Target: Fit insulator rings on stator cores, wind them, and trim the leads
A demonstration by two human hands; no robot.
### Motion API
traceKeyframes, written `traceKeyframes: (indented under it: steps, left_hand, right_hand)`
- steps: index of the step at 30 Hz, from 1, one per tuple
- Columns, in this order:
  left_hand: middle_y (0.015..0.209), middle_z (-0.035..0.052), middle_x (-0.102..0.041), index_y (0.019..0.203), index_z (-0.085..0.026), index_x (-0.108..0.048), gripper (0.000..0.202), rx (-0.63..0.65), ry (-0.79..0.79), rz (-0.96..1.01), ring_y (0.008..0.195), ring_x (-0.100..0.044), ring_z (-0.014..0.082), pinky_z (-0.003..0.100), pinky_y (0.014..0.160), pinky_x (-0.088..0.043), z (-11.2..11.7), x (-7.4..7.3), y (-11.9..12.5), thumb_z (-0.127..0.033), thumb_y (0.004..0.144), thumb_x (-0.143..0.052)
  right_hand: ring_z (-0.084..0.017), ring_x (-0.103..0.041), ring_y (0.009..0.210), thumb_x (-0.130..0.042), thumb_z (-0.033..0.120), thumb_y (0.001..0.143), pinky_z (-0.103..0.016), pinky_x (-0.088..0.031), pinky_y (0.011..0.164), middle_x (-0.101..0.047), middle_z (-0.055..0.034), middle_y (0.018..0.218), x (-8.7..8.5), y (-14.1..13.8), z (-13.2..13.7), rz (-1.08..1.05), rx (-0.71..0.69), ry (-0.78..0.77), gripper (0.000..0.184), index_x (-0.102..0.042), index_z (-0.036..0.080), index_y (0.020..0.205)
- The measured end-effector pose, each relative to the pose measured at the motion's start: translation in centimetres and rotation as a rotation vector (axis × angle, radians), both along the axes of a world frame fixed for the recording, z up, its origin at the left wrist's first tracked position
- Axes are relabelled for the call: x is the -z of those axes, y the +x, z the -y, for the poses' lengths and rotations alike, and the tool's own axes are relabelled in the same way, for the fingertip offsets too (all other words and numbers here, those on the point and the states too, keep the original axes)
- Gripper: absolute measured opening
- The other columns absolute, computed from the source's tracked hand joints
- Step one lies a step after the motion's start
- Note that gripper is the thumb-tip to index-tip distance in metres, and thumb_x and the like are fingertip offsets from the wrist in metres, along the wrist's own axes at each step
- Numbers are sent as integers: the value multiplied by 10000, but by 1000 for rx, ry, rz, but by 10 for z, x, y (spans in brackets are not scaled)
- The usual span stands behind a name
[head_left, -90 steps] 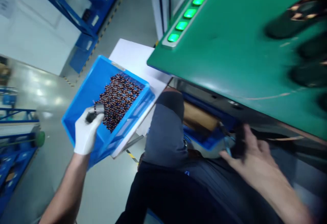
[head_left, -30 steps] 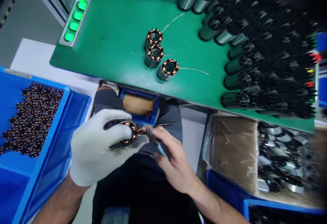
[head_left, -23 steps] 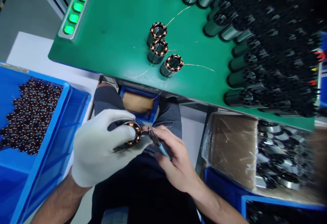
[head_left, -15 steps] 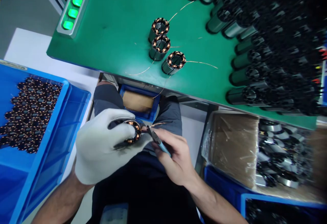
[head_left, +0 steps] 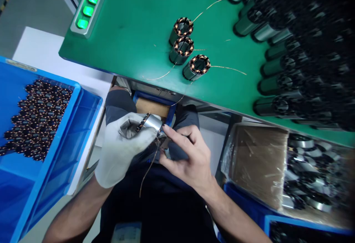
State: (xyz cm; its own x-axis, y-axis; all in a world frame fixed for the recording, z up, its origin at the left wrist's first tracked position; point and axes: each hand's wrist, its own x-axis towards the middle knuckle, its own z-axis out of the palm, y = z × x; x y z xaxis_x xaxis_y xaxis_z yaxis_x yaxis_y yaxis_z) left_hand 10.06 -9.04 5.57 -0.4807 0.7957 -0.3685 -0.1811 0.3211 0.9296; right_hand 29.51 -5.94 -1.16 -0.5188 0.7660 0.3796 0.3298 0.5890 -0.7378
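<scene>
My left hand (head_left: 113,158), in a white glove, is closed around a wound motor stator (head_left: 153,122). The stator is tilted on its side, its copper-wound end towards the glove and its bare metal side showing. A loose copper wire (head_left: 146,174) hangs down from it over my lap. My bare right hand (head_left: 191,154) is beside it, index fingertip at the stator's right end. Wire cutters (head_left: 166,153) sit in this hand, mostly hidden, with only a bit of the blue handle showing between thumb and fingers.
Three wound stators (head_left: 196,67) with loose wire ends stand on the green table (head_left: 124,43). Many metal cylinders (head_left: 266,106) crowd its right side. A blue crate (head_left: 58,176) of wound parts is at left, a box (head_left: 257,158) of metal parts at right. Green buttons (head_left: 88,11) glow at upper left.
The stator has turned from its copper-wound end facing up to lying sideways. Its wire now hangs downward. The right index finger has stretched out to the stator, and the cutters have dropped back into the palm.
</scene>
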Motion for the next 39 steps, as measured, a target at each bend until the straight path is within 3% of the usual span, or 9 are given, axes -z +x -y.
traceKeyframes:
  steps: [14, 20, 25, 28, 30, 32, 35, 37, 39]
  left_hand:
    - [890, 50, -889, 787, -220, -796, 126, 52, 1, -37, 886, -848, 251, 355, 871, -677, -9, -2, 11, -340, 748, -795]
    - [800, 28, -830, 743, -216, -757, 148, -39, 30, -32, 793, -776, 204, 323, 792, -645, -15, 33, 15, -344, 759, -829]
    - [823, -1, -776, 826, -191, -746, 382, -233, 24, 219, 764, -779, 175, 293, 775, -666, -15, 62, 8, -440, 717, -1015]
    - [990, 39, -808, 989, -198, -784, 476, -274, 54, 214, 844, -823, 210, 357, 863, -702, 17, 53, -30, -542, 758, -1019]
    - [1093, 71, -823, 1111, -222, -783, 489, -293, 0, -29, 957, -835, 254, 416, 954, -702, 58, 34, -73, -611, 840, -905]
    - [1157, 87, -825, 1164, -241, -752, 496, -335, -197, -462, 1076, -822, 304, 472, 1032, -686, 107, 8, -124, -652, 886, -767]
    - [1341, 110, -811, 1088, -227, -756, 409, -443, -525, -857, 1349, -720, 359, 481, 1262, -544, 175, -28, -199, -545, 844, -833]
    - [1242, 114, -840, 980, -217, -769, 312, -443, -804, -948, 1340, -716, 401, 503, 1264, -518, 208, -37, -241, -466, 817, -863]
    - [1018, 104, -842, 867, -204, -767, 250, -390, -1017, -917, 1236, -762, 415, 514, 1196, -548, 229, -30, -273, -401, 807, -909]
  right_hand:
    - [-161, -674, 879, -842, 85, 1019, -289, -620, 742, -623, -1, 1060, 9, 6, -1, -75, -4, -79, 891, -574, 512, 1754]
    - [-172, -663, 864, -810, 152, 1042, -302, -640, 794, -620, 0, 985, 20, 6, -7, -79, -37, -223, 671, -714, 397, 1660]
    - [-186, -662, 824, -732, 322, 1014, -359, -664, 884, -714, -22, 960, 54, 3, -25, 122, -48, -542, 571, -781, 229, 1575]
    - [-231, -766, 962, -700, 406, 976, -411, -674, 996, -836, -95, 1170, 82, 7, -41, 206, -67, -666, 636, -763, 170, 1564]
    - [-307, -806, 1125, -693, 491, 949, -488, -662, 1088, -843, -156, 1305, 101, 14, -50, 223, -68, -716, 712, -738, 148, 1572]
    - [-430, -760, 1361, -706, 577, 902, -624, -593, 1213, -782, -245, 1493, 121, 22, -57, 258, -52, -770, 832, -693, 124, 1601]
    - [-479, -622, 1602, -658, 722, 883, -684, -457, 1355, -647, -223, 1725, 150, 30, -62, 392, -40, -876, 964, -595, 195, 1688]
    - [-492, -606, 1623, -634, 780, 869, -704, -442, 1366, -658, -217, 1718, 162, 29, -63, 433, -73, -923, 1000, -576, 211, 1690]
    - [-510, -651, 1573, -628, 796, 843, -713, -481, 1334, -726, -223, 1635, 166, 22, -63, 450, -115, -939, 967, -623, 218, 1618]
